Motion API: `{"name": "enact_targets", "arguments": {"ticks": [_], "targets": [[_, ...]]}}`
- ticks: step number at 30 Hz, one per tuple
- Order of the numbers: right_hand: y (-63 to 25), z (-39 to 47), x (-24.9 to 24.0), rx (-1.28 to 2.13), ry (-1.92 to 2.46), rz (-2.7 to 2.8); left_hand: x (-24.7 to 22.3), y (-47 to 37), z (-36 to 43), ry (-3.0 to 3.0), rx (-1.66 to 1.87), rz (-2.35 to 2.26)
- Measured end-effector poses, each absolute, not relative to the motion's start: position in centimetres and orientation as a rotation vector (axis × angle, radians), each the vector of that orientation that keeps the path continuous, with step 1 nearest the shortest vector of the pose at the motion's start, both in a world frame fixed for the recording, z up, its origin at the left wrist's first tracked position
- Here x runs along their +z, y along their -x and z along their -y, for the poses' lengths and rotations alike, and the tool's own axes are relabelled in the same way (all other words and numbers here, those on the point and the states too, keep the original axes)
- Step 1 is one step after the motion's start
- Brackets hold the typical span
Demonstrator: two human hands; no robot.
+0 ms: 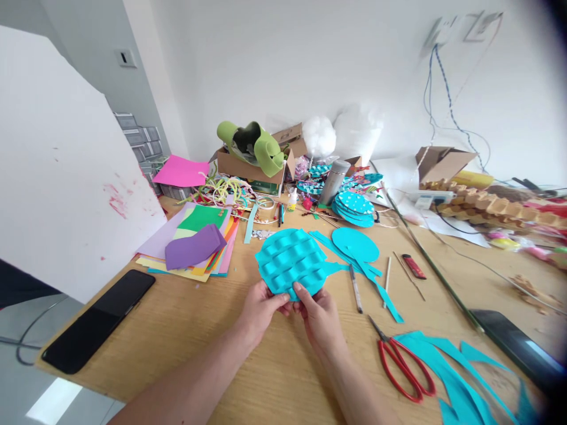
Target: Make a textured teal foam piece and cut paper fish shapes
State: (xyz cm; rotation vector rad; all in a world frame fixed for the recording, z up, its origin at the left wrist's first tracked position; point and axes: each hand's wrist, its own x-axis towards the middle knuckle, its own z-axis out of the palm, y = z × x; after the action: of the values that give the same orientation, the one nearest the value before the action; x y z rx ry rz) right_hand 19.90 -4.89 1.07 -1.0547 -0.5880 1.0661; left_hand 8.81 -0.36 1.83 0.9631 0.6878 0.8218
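The grip of left hand (262, 302) and right hand (319, 308) pinches the near edge of the turquoise piece (290, 260) over the worktop (208, 336); its raised rows look formed, the nearby disc (354, 243) unworked.

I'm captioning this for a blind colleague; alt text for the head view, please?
A person's left hand and right hand hold a textured turquoise paper piece over a wooden table. Right of them lie a turquoise disc, a pen and red-handled scissors; to the left, stacked coloured paper and a black phone; behind, a grey flask.
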Motion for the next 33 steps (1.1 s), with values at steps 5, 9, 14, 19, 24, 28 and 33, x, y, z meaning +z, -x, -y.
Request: {"name": "enact_targets", "arguments": {"ticks": [5, 9, 14, 19, 24, 28, 33], "targets": [[-19.98, 4.98, 1.17, 1.124, 1.0, 0.527, 2.09, -8.8, 0.26, -0.975, 0.8, -0.606], [-19.93, 4.9, 1.37, 1.149, 0.986, 0.492, 2.08, -8.83, 0.16, -0.98, 0.793, -0.568], [-19.89, 4.89, 1.23, 1.138, 1.001, 0.524, 2.08, -8.81, 0.25, -1.014, 0.796, -0.598], [-19.79, 5.01, 1.41, 1.132, 1.019, 0.551, 2.38, -8.62, 0.22, -1.004, 0.786, -0.639], [-19.78, 5.01, 1.58, 1.129, 1.022, 0.525, 2.39, -8.46, -0.07, -0.946, 0.735, -0.602], [-19.88, 4.98, 1.44, 1.112, 1.02, 0.53, 2.32, -8.55, 0.01, -0.913, 0.749, -0.595], [-19.95, 5.0, 1.26, 1.047, 1.037, 0.572, 2.28, -8.69, 0.2, -0.923, 0.745, -0.58]]}}
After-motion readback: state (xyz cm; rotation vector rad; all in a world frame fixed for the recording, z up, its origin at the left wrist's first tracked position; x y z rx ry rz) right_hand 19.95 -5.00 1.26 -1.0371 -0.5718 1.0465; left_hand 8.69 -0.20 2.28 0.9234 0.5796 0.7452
